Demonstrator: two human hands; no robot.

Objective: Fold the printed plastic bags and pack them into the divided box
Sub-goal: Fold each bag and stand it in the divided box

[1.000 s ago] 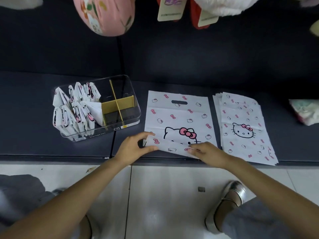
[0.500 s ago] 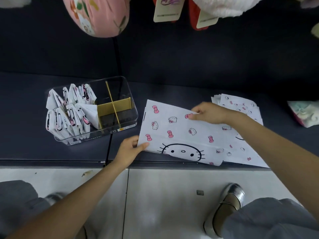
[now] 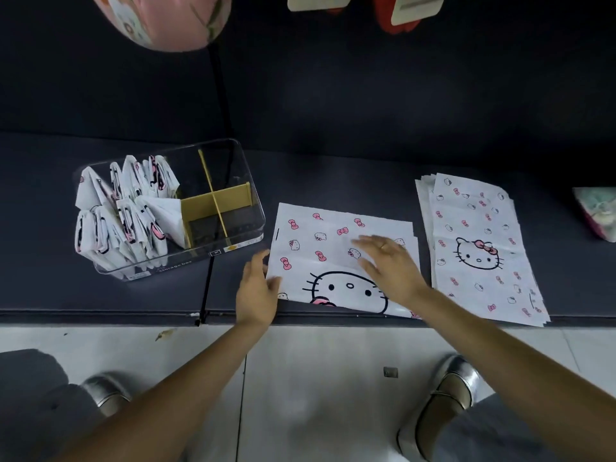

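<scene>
A white plastic bag (image 3: pixel 320 241) printed with pink bows and a cat face lies folded in half on the dark mat, the cat face upside down at its near edge. My right hand (image 3: pixel 388 261) lies flat on its right half, fingers straight. My left hand (image 3: pixel 258 288) touches the bag's left edge with thumb and fingers spread. A stack of flat printed bags (image 3: pixel 476 248) lies to the right. The clear divided box (image 3: pixel 213 251) stands at the left, its left compartments full of folded bags (image 3: pixel 123 215), its right compartments bare behind a yellow divider (image 3: pixel 213 203).
The dark mat (image 3: pixel 333 175) ends at a front edge just below the bag, with white floor tiles and my silver shoes beyond. A pink plush item (image 3: pixel 173 18) and tagged goods hang at the top. A pastel packet (image 3: pixel 596 211) sits at the far right.
The bag's near half has been folded up and over, so the cat face now lies upside down. My right hand carried the edge away, then came back down flat onto the folded bag.
</scene>
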